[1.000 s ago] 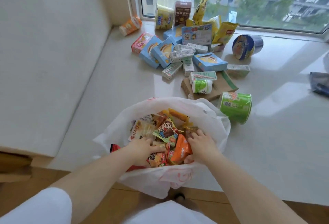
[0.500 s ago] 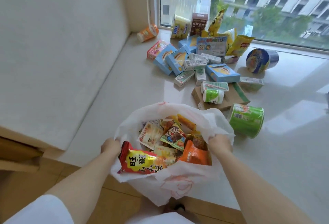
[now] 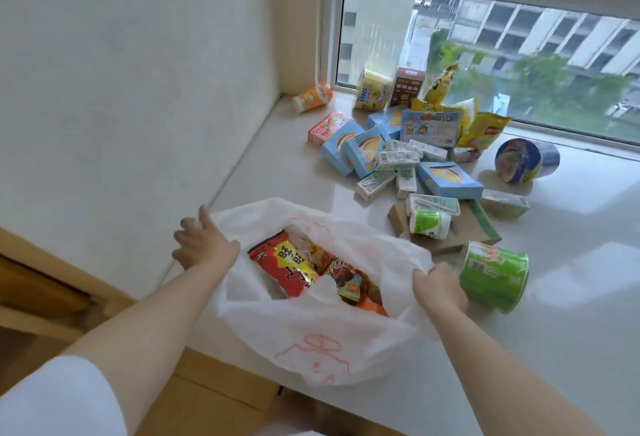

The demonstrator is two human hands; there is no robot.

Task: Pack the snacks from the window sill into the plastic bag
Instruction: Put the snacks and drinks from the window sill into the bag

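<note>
Two hands at the plastic bag, which sits on the window sill at its near edge. Right hand pinches the bag's right rim; fingertips buried in plastic. Left hand at the left rim, fingers spread, holding nothing. Red snack packet half hidden inside. Loose snacks piled near the window.

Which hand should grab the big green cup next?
Probably the right hand: it grips the plastic bag rim right beside the green cup. The left hand, fingers spread, is on the bag's far side.
</note>
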